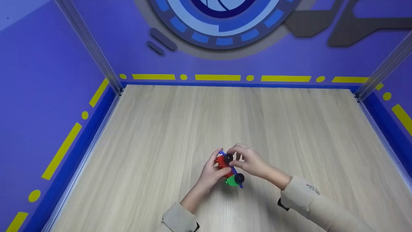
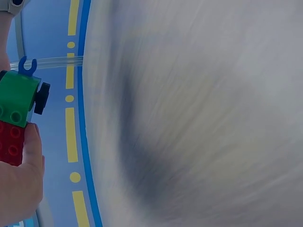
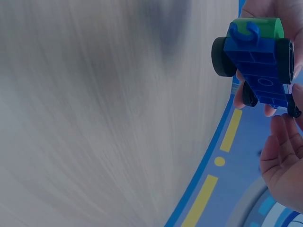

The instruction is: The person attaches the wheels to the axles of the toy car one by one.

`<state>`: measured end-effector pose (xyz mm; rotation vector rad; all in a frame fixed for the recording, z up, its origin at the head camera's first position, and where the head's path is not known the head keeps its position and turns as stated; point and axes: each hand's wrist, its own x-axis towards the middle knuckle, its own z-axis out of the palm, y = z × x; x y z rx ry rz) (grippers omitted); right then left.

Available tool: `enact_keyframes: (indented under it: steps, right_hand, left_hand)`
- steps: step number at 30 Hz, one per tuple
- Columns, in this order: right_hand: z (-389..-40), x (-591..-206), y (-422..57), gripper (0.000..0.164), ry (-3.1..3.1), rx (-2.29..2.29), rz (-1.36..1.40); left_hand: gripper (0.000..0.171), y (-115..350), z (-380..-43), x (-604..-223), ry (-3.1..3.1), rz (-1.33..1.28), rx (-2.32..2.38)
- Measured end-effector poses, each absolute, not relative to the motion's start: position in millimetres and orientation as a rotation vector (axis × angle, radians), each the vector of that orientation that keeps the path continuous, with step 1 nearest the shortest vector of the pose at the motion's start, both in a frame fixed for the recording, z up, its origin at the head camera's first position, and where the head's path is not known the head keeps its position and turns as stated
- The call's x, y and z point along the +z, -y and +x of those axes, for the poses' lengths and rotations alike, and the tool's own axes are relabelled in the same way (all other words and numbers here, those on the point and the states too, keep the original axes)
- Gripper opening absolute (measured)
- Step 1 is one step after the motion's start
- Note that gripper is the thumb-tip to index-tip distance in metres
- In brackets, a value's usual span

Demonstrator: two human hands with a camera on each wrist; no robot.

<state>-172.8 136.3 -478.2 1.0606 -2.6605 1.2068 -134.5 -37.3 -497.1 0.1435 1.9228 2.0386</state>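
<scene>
A toy block car is held off the table, tipped so that its blue underside (image 3: 258,66) shows in the right wrist view. Its top carries red bricks (image 2: 10,142) and a green brick (image 2: 19,97); a blue hook (image 2: 27,67) sticks out at the green end. My left hand (image 1: 210,174) grips the car round the red bricks. The thumb and fingers of my right hand (image 1: 252,161) pinch a black wheel (image 1: 229,158) at the far end. Another black wheel (image 1: 239,178) sits beside the green part.
Below the hands spreads a wood-grain table (image 1: 154,135). Blue panels (image 1: 80,106) with yellow marks wall it at the back and both sides, joined by metal corner posts (image 1: 93,45). Shadows of the hands and car fall on the tabletop.
</scene>
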Motion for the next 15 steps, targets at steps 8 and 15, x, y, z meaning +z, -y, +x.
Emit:
enact_keyframes:
  steps: [8, 15]
  right_hand:
    - [-172, -481, -137, 0.023, 2.587, 1.203, 1.103]
    - [-171, -482, -136, 0.024, 2.497, 1.117, 1.144]
  left_hand:
    - [0.078, 35, -141, -523, -1.951, 0.224, 2.002]
    - [0.078, 35, -140, -521, -1.989, 0.237, 1.986]
